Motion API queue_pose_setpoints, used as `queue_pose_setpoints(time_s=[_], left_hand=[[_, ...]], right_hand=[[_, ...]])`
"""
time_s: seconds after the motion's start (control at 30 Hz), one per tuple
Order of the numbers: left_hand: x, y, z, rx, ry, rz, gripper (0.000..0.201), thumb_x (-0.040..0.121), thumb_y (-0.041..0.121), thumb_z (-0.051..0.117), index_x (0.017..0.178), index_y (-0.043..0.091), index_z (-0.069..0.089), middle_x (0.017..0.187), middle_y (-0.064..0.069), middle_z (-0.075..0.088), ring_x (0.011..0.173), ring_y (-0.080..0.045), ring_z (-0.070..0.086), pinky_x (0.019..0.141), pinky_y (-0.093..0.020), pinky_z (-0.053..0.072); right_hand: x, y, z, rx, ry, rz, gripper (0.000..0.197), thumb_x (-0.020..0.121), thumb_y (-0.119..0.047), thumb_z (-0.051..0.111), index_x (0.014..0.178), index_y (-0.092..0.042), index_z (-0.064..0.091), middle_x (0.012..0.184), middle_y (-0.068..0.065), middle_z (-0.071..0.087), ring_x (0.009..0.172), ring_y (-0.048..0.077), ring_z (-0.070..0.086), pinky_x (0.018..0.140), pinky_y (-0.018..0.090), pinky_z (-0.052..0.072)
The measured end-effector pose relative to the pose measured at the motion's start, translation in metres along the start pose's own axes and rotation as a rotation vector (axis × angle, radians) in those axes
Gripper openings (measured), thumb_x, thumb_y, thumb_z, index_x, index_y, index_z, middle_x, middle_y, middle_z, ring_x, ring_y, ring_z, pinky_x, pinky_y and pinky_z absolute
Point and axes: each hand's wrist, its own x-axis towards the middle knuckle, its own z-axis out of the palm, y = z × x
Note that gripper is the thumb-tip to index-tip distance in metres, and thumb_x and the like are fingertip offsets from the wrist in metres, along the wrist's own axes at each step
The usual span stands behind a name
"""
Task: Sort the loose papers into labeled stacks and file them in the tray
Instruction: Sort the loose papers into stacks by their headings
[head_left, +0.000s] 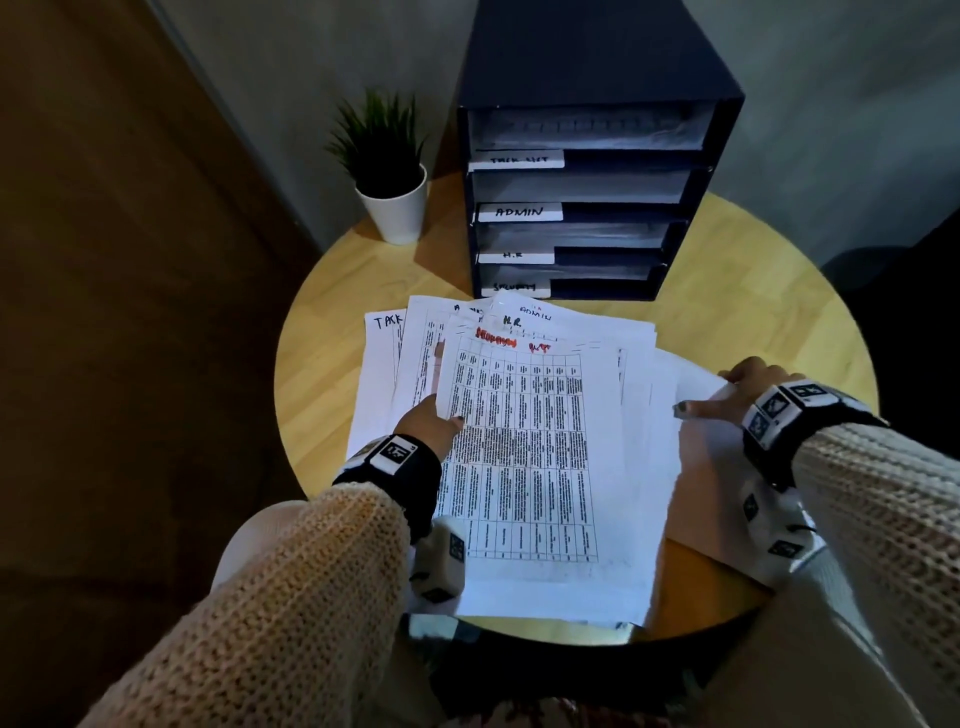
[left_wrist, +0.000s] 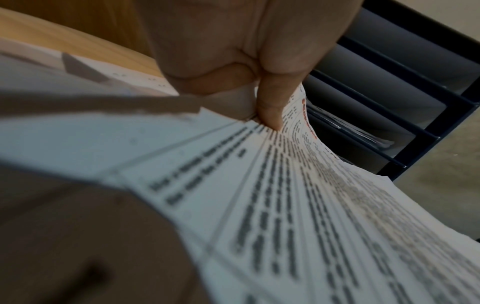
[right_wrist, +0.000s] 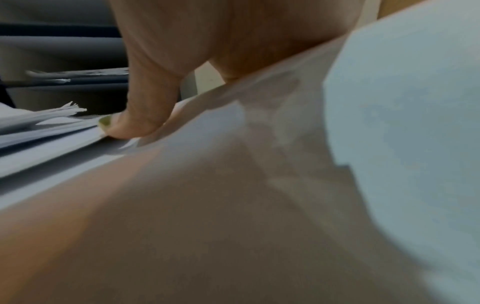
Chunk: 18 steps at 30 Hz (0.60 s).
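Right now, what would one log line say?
left hand: pinches top sheet | right hand: holds pile edge | tray: labeled | stage: sorting

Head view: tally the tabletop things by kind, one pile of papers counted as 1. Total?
Pile of loose papers: 1
Filing tray: 1
Potted plant: 1
Total: 3

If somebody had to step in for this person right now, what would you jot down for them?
Left hand: pinches the left edge of the top sheet, the one with a red heading.
Right hand: thumb on the right side of the paper pile, fingers curled round its edge.
Papers lie fanned and overlapping on the round table, handwritten headings showing.
Tray behind them, slots labeled, each already holding some paper.
Left: split the pile by heading and file each stack.
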Motion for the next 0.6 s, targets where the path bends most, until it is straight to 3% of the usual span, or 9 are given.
queue_pose_setpoints(time_s=[0.07,0.17,0.3,0.6], left_hand=[[0.000,0.000,0.000,0.002,-0.007,-0.001,0.057,0.099,0.026,0.046,0.148,0.011,0.022,0.152,-0.010,0.033,0.135,-0.027,0.038,0.103,-0.028,0.034],[0.002,0.000,-0.001,0.018,-0.008,-0.014,0.059,0.099,0.028,0.046,0.149,0.010,0.020,0.153,-0.010,0.031,0.136,-0.028,0.037,0.104,-0.029,0.034],[0.002,0.000,0.000,0.042,-0.012,-0.021,0.062,0.099,0.029,0.045,0.150,0.010,0.016,0.154,-0.010,0.027,0.137,-0.028,0.035,0.105,-0.030,0.034],[-0.002,-0.004,-0.006,0.099,-0.025,-0.054,0.064,0.100,0.030,0.044,0.150,0.008,0.011,0.155,-0.012,0.023,0.134,-0.030,0.039,0.100,-0.030,0.038]], right_hand=[[0.000,-0.001,0.002,0.055,-0.017,0.025,0.089,0.065,-0.054,0.078,0.131,-0.007,0.043,0.129,0.017,0.050,0.114,0.035,0.050,0.092,0.042,0.046],[-0.001,-0.004,0.001,0.032,-0.151,0.011,0.058,0.072,-0.048,0.074,0.110,-0.007,0.059,0.118,0.018,0.059,0.100,0.029,0.058,0.079,0.035,0.045],[-0.002,0.004,-0.004,0.067,-0.140,-0.005,0.036,0.075,-0.036,0.075,0.105,-0.018,0.066,0.120,0.011,0.062,0.113,0.029,0.058,0.093,0.039,0.046],[-0.018,0.022,-0.032,0.189,0.045,0.022,0.039,0.084,-0.027,0.067,0.118,-0.008,0.062,0.123,0.016,0.059,0.115,0.032,0.056,0.094,0.040,0.045]])
